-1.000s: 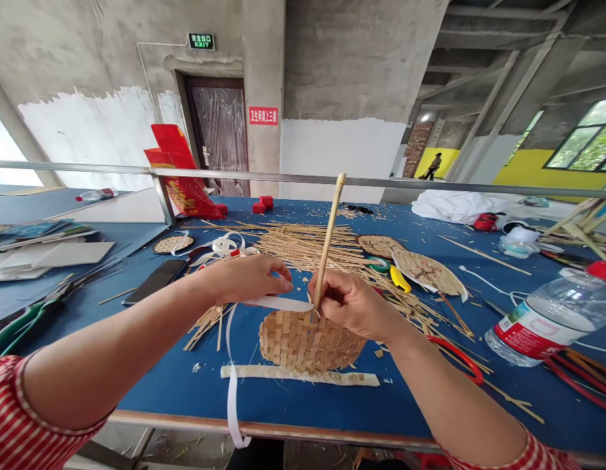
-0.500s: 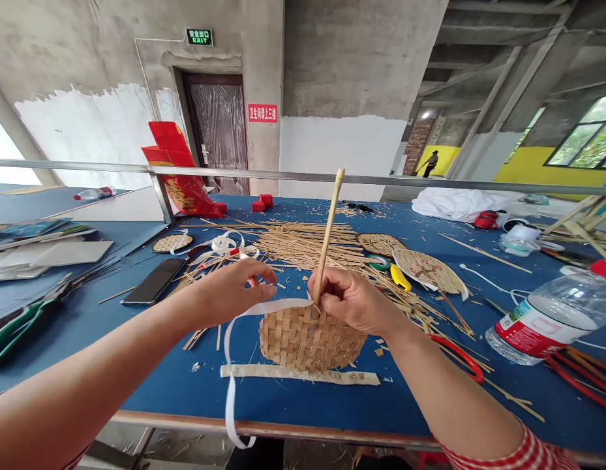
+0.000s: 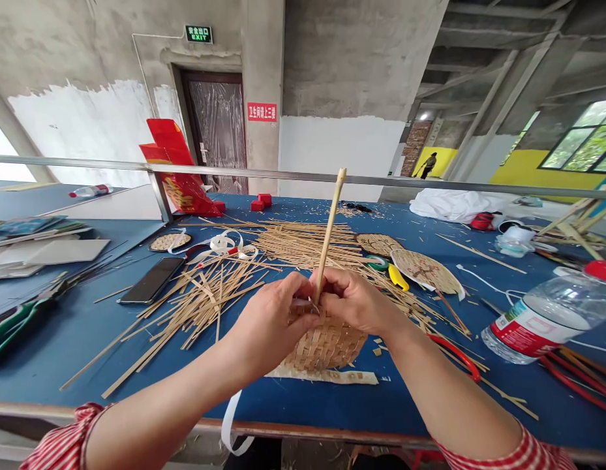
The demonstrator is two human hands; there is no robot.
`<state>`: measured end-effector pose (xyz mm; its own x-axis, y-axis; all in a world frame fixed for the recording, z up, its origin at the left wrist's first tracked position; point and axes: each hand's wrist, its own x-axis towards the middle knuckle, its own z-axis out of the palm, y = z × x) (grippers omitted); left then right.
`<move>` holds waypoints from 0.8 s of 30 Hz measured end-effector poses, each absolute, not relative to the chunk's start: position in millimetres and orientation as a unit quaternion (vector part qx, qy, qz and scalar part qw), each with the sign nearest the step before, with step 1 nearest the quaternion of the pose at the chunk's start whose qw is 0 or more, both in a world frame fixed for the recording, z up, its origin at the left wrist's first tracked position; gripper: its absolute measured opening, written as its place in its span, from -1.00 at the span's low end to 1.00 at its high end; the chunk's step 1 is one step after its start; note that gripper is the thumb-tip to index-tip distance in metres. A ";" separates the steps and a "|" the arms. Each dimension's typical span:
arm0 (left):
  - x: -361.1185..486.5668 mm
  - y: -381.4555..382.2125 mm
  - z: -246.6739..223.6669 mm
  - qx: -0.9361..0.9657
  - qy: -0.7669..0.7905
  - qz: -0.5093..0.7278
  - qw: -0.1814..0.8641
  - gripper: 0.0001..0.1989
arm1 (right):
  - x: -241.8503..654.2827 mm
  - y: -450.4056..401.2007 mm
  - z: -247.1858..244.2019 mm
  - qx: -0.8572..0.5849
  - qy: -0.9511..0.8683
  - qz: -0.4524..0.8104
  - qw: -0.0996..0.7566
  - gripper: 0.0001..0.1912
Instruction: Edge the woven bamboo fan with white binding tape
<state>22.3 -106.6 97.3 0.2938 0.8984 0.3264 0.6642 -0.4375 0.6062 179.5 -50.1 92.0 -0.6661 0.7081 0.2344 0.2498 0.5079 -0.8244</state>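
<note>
A woven bamboo fan [image 3: 332,343] stands upright on the table in front of me, its stick handle [image 3: 331,225] pointing up. My right hand [image 3: 359,303] is closed around the base of the handle at the fan's upper edge. Against that same edge, my left hand [image 3: 278,316] pinches with thumb and fingers where the white ribbon [image 3: 229,421] meets the handle; the fingertips partly hide the spot. The ribbon's loose end hangs over the front edge of the table. Below the fan lies a pale flat strip [image 3: 351,377], partly covered by my left hand.
Loose bamboo strips [image 3: 199,303] are spread over the blue table. A phone [image 3: 151,281] and green-handled shears [image 3: 23,320] lie left. On the right are a water bottle [image 3: 542,316], red-handled scissors [image 3: 459,356], a yellow-handled tool [image 3: 398,277] and a finished fan [image 3: 427,271]. A metal rail [image 3: 283,174] crosses behind.
My left hand has moved right and down from the air beside the fan onto its upper edge, closing at the ribbon. My right hand stays at the handle's base.
</note>
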 end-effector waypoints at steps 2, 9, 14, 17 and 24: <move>22.8 -105.5 94.8 0.774 0.489 0.336 0.220 -0.88 | 179.9 -48.9 92.7 -0.291 -0.814 0.417 0.282 -0.88; 20.7 -104.5 94.1 0.757 0.483 0.340 0.280 -0.94 | 181.2 -43.2 94.7 -0.283 -0.789 0.480 0.259 -0.92; 19.3 -102.4 97.4 0.748 0.487 0.344 0.293 -0.92 | 184.8 -39.4 104.3 -0.264 -0.813 0.471 0.216 -0.92; 19.0 -101.4 98.1 0.741 0.499 0.350 0.282 -0.93 | 189.3 -36.2 111.6 -0.257 -0.846 0.433 0.173 -0.86; 18.1 -97.3 96.8 0.724 0.507 0.358 0.300 -0.94 | 192.1 -42.6 108.2 -0.267 -0.840 0.417 0.220 -0.82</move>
<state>18.1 -97.3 96.8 0.2288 0.9498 0.2134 0.5195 -0.3046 0.7984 192.1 -42.6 108.2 -0.7604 0.6325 0.1476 0.2652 0.5098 -0.8184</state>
